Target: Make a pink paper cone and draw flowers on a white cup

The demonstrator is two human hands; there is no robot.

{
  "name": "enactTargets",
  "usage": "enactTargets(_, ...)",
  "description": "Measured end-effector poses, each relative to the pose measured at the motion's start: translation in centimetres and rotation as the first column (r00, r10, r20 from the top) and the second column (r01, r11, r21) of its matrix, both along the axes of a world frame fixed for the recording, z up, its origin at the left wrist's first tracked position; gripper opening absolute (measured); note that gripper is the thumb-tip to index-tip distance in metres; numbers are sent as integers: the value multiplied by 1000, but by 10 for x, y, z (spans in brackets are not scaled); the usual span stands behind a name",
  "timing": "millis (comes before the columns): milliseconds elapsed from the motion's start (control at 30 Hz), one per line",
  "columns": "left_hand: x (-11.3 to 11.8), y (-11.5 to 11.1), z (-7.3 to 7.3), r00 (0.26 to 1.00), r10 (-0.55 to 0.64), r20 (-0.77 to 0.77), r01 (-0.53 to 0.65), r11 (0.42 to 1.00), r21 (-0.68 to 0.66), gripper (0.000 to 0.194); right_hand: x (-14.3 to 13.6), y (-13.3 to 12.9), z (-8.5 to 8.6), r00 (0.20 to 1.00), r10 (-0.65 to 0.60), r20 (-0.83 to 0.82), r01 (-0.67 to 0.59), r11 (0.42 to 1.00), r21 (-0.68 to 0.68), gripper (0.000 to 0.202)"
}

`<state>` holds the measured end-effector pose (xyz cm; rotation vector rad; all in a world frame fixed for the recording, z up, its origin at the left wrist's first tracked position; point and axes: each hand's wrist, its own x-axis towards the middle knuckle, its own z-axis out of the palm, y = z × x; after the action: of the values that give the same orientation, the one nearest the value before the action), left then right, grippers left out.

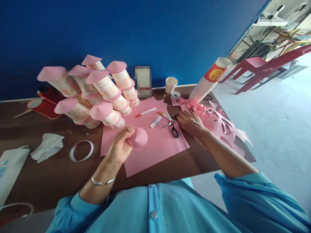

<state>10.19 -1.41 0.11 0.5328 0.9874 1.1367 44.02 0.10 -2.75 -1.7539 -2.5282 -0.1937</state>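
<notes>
A small pink paper cone (pixel 138 138) is pinched between the thumb and fingers of my left hand (pixel 121 142), above a large pink paper sheet (pixel 150 155). My right hand (pixel 190 122) is low over the table, its fingers curled at one handle of the black-handled scissors (pixel 174 127). The scissors' blades are spread and point left; the fingertips are partly hidden. Beside them lie a glue stick (pixel 155 122), an orange marker (pixel 145 112) and another orange pen (pixel 162 114).
Several decorated paper-cup towers (pixel 107 87) with pink cone roofs stand back left. Pink paper scraps (pixel 216 121) and a tall cup stack (pixel 209 81) are at right. A single cup (pixel 171 84), a small tape roll (pixel 175 95) and a larger tape ring (pixel 81 151) also lie about.
</notes>
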Motion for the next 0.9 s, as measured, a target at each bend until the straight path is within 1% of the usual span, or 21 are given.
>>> enactTargets(100, -4, -1, 1, 998, 20, 60, -19, 1000, -17, 25, 5, -3, 13, 1000, 15, 25, -17, 999, 45, 38)
enactTargets(133, -5, -1, 2, 996, 39, 83, -36, 999, -37, 25, 8, -6, 18, 1000, 9, 25, -11, 996, 84, 38)
enactTargets(167, -6, -2, 2, 993, 61, 103, -54, 996, -65, 25, 12, -9, 23, 1000, -8, 12, 5, 985, 172, 37)
enactTargets(233, -6, -2, 3, 986, 96, 134, -79, 989, -123, 26, 16, -13, 32, 996, -54, -68, 73, 940, 333, 32)
enactTargets(300, -3, -2, 3, 980, 102, 171, -76, 986, -151, 26, 10, -14, 39, 972, -101, -214, 185, 888, 422, 26)
enactTargets(367, 0, -1, 6, 973, 83, 217, -56, 990, -129, 24, -7, -11, 42, 904, -139, -404, 313, 860, 404, 20)
enactTargets(400, 2, -1, 8, 968, 70, 240, -46, 993, -105, 23, -19, -8, 42, 853, -144, -501, 356, 863, 359, 17)
enactTargets(433, 5, 0, 11, 964, 58, 260, -39, 996, -77, 22, -32, -6, 41, 788, -136, -600, 370, 884, 286, 14)
enactTargets(467, 7, 1, 14, 960, 45, 277, -34, 998, -46, 22, -47, -3, 40, 710, -111, -695, 335, 922, 195, 13)
enactTargets(500, 10, 2, 19, 956, 34, 292, -31, 999, -15, 22, -62, -1, 37, 610, -97, -786, 278, 956, 98, 13)
enactTargets(533, 13, 3, 23, 952, 18, 304, -25, 1000, 17, 22, -76, 0, 34, 502, -109, -858, 189, 982, -15, 15)
enactTargets(567, 16, 4, 28, 949, 4, 315, -21, 998, 51, 22, -89, 0, 29, 381, -138, -914, 109, 989, -103, 16)
enactTargets(633, 21, 7, 36, 940, -13, 340, -27, 993, 113, 21, -109, -1, 19, 177, -214, -961, -15, 975, -220, 19)
enactTargets(667, 24, 8, 38, 936, -9, 351, -42, 989, 139, 21, -117, -2, 14, 90, -239, -967, -90, 965, -247, 26)
enactTargets(700, 26, 9, 39, 933, 1, 359, -62, 985, 158, 20, -123, -4, 9, 28, -242, -970, -158, 957, -244, 32)
enactTargets(733, 28, 11, 39, 932, 15, 362, -81, 983, 167, 20, -127, -7, 5, -8, -241, -971, -206, 950, -234, 35)
enactTargets(767, 29, 12, 37, 932, 31, 362, -96, 982, 164, 20, -130, -9, 1, -22, -246, -969, -254, 939, -232, 36)
enactTargets(833, 31, 14, 32, 930, 53, 363, -104, 987, 122, 19, -133, -14, -5, -12, -284, -959, -341, 902, -263, 35)
enactTargets(900, 32, 15, 27, 926, 69, 372, -99, 993, 64, 18, -134, -18, -7, -24, -350, -936, -430, 849, -307, 39)
